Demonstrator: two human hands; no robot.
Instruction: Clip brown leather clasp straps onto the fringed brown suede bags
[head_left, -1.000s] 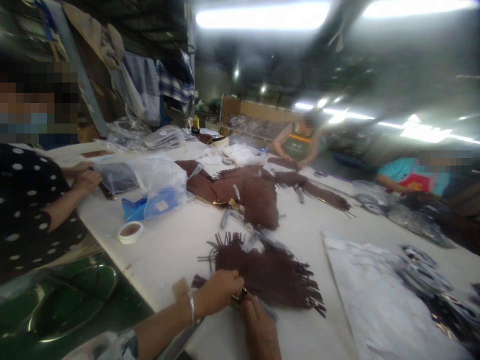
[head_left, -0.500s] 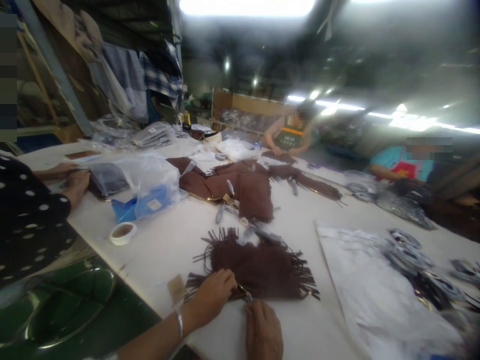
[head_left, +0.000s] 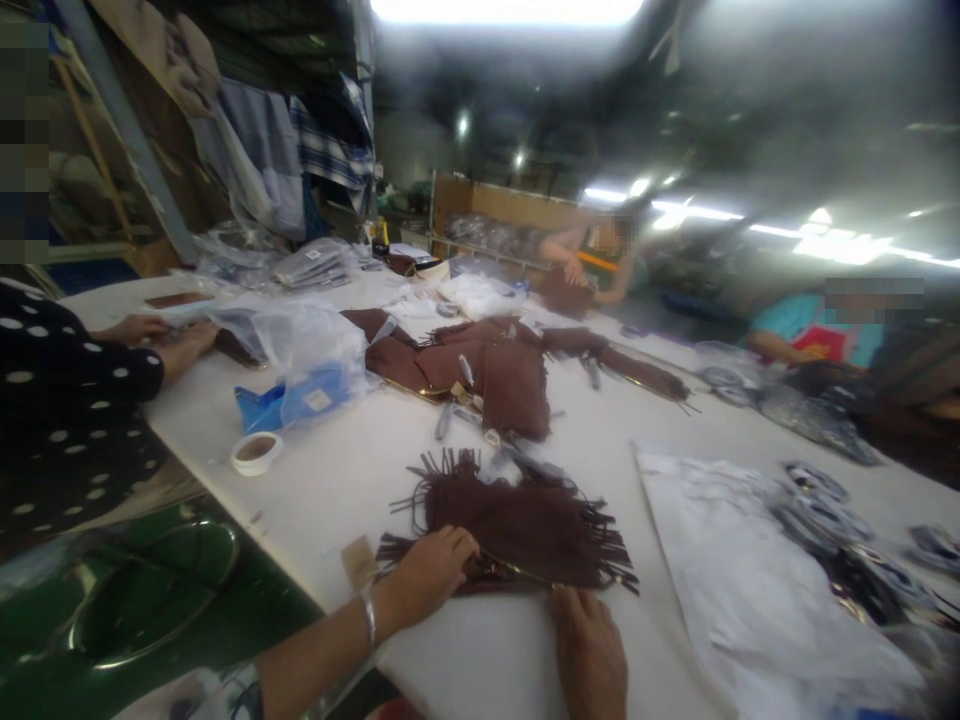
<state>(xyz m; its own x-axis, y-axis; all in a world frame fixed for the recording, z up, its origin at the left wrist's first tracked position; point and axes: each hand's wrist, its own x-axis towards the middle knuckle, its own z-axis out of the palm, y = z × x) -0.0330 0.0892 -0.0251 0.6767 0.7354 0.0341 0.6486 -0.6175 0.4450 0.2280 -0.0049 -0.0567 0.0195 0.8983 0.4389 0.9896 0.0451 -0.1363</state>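
Looks mid-zip: left hand [head_left: 429, 578] pinching the fringed brown bag [head_left: 517, 522], right hand [head_left: 591, 640] curled by its zipper [head_left: 519, 572], can't tell if gripping; needs a taut edge next.

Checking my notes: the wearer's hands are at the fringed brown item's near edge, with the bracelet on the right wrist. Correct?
No: the head view shows the bracelet on the wrist of the left hand. The rest of your note stands.
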